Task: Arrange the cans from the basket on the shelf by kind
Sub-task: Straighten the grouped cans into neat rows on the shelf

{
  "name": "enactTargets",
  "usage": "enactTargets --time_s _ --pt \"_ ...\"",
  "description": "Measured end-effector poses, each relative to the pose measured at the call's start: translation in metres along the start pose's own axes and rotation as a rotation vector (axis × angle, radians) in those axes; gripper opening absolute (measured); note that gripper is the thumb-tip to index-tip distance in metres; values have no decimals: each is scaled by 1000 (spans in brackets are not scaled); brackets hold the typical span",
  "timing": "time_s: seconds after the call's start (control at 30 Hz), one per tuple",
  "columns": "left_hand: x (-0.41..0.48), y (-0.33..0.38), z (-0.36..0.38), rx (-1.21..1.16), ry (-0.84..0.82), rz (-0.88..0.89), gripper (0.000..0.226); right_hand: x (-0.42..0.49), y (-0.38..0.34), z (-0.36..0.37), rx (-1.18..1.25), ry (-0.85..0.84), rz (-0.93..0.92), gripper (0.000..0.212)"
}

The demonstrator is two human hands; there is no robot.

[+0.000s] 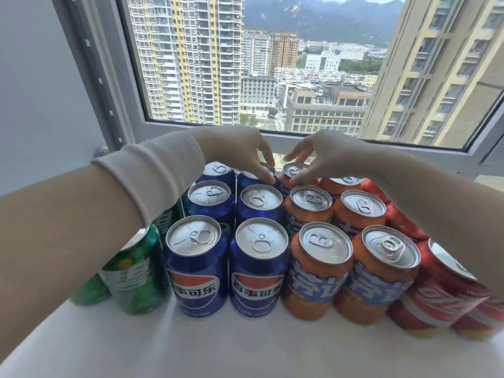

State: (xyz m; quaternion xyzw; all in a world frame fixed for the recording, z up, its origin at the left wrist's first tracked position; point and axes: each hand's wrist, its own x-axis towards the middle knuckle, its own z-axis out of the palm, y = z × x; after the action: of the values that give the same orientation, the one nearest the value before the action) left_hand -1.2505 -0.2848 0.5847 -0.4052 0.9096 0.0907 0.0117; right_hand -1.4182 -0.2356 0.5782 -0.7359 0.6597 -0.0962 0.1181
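Cans stand upright in columns on a white shelf (245, 347) at a window. Green cans (136, 271) are at the left, partly hidden by my left forearm. Blue cans (197, 266) fill two columns, orange cans (319, 271) two more, and red cans (436, 290) stand at the right behind my right forearm. My left hand (240, 148) grips the top of the rear blue can (266, 170) with its fingertips. My right hand (321, 154) holds the rim of the rear orange can (296, 170). No basket is in view.
The window sill and grey frame (272, 137) run right behind the back row. A grey wall (41, 91) closes the left side. Bare white shelf surface lies in front of the cans.
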Motion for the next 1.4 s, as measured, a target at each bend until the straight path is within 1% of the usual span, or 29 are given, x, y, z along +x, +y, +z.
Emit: enactTargets --time_s 0.1,0.17,0.27,0.33,0.4,0.53,0.67,0.77,0.83,0.9,1.0,1.07,1.13,1.2,1.23,1.33,1.4 --pt "1 0 0 2 0 2 43 1 2 1 14 12 -20 52" --pt "1 1 -1 23 -26 -3 45 0 2 2 1 21 -27 54" --pt "6 7 -4 40 -89 -32 56 -6 5 -2 -57 13 -57 61" --pt "11 16 -5 4 -79 -8 62 -13 12 -10 -80 22 -64 63" --pt "18 28 -3 -31 -56 43 61 -21 24 -20 -123 13 -22 64" --pt "31 39 6 -49 -71 96 56 -31 40 -25 -162 -100 97 64" --pt "34 38 7 -32 -57 129 50 -25 44 -20 -96 -31 101 49" --pt "34 37 6 -27 -56 138 51 -22 46 -17 -46 39 106 45" --pt "34 37 6 -20 -60 136 52 -24 47 -15 -10 50 111 44" --pt "36 39 5 -5 -79 126 52 -26 49 -15 2 51 104 47" --pt "40 49 -1 46 -131 94 53 -31 51 -17 33 26 97 62" --pt "46 63 -6 53 -92 112 57 -39 55 -22 63 20 96 66" --pt "54 83 -7 10 -23 169 56 -50 70 -31 49 84 103 61" --pt "63 105 -3 -10 -2 228 56 -64 94 -41 34 147 181 57" --pt "67 116 0 -6 -13 257 56 -71 108 -45 22 146 246 58" --pt "79 143 9 20 -65 314 58 -89 139 -47 35 43 438 67" --pt "86 154 14 52 -74 324 58 -95 147 -43 160 17 492 69"
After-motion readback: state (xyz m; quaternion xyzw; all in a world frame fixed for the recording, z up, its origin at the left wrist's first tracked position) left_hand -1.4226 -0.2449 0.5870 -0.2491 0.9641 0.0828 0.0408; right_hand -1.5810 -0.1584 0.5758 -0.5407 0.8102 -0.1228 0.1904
